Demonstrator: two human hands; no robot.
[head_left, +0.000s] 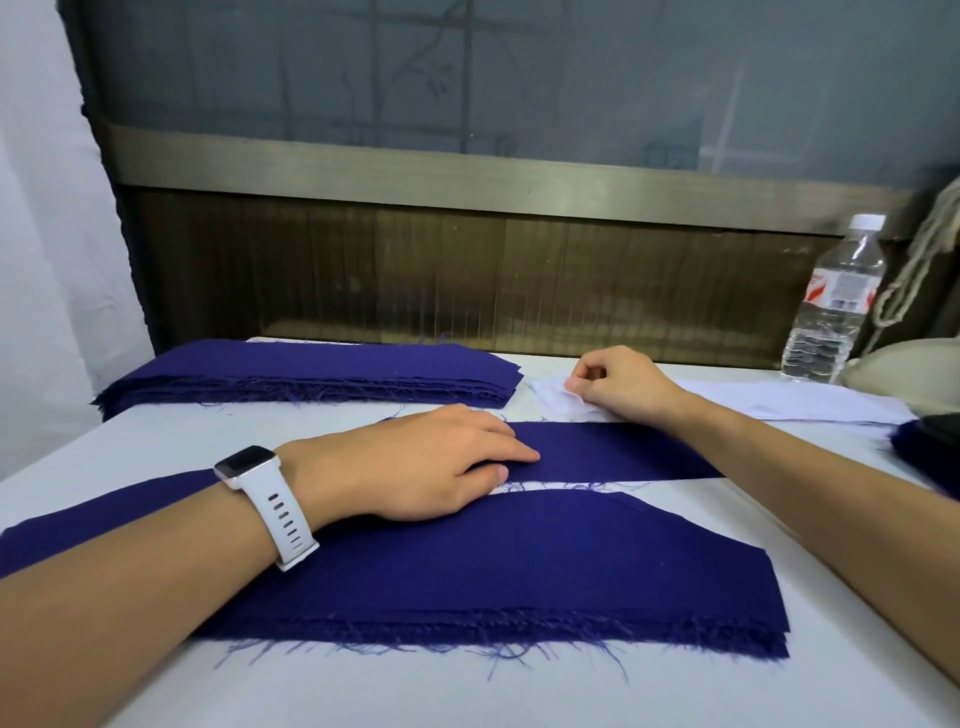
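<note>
The left hand (431, 462) lies flat, fingers straight, on a blue cloth strip (623, 449); the right hand (618, 382) pinches a small white scrap (558, 397) on the worktop (467, 686)

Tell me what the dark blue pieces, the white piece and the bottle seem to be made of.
Dark blue pieces: woven cloth, matte; loose threads fray from the cut edges. White piece, pinched by the right hand: thin and limp, probably light fabric or interfacing, could be paper. Bottle: clear, ribbed plastic, glossy, with a white cap.
</note>
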